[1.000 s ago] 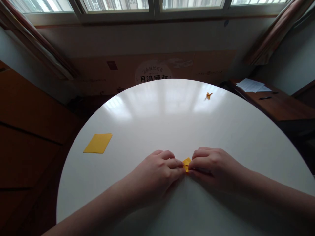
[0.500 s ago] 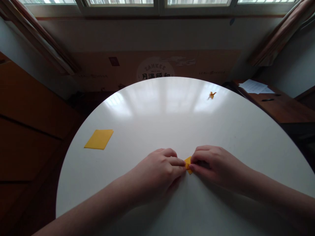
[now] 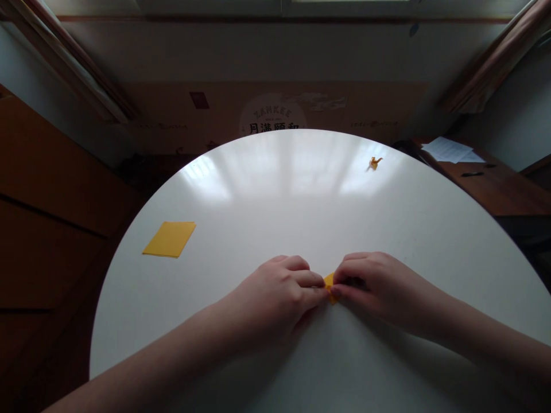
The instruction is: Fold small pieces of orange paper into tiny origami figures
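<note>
A small folded piece of yellow origami paper (image 3: 329, 281) lies between my hands near the middle front of the white round table (image 3: 267, 223). My left hand (image 3: 286, 295) grips its left side, fingers pressed together. On the right side, my right hand (image 3: 370, 281) pinches the paper between thumb and fingers. The fingertips of both hands nearly meet and hide much of the folds. A stack of yellow square paper (image 3: 169, 239) lies on the left of the table.
A small folded yellow paper figure (image 3: 374, 164), perhaps a crane, stands at the far right of the table. Beyond the right edge is a brown desk (image 3: 516, 186) with white sheets (image 3: 450, 150) and a dark pen-like item (image 3: 472, 174). A wooden cabinet (image 3: 47, 212) stands at left.
The camera view has tilted slightly down. My right thumb and fingers have drawn a little closer together on the folded paper; both hands keep hold of it.
</note>
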Demonstrator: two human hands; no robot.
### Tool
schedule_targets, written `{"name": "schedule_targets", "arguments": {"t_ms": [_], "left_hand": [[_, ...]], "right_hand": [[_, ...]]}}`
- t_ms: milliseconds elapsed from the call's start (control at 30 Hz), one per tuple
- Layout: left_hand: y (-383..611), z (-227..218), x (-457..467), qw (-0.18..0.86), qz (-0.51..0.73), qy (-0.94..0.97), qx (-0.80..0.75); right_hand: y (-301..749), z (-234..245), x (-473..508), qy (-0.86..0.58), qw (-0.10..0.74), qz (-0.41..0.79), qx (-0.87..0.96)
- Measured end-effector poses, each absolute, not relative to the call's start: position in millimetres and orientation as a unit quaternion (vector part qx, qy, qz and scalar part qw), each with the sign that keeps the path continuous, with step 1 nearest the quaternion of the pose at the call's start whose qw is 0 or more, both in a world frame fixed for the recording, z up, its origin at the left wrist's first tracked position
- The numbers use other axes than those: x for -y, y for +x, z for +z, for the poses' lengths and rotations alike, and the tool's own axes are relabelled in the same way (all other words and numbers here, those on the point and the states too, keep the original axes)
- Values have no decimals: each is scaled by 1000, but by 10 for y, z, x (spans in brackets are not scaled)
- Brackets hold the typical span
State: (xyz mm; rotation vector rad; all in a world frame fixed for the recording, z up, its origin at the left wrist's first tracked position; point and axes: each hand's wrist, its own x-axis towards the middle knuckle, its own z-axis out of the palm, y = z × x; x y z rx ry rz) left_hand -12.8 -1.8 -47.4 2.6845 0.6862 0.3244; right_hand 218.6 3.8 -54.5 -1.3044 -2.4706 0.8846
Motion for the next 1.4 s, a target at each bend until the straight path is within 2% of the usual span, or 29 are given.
{"name": "schedule_targets", "arguments": {"t_ms": [1400], "left_hand": [[-88, -451, 59, 142, 97, 953, -250]], "right_hand": [[2141, -516, 28, -456, 107, 254, 846]]}}
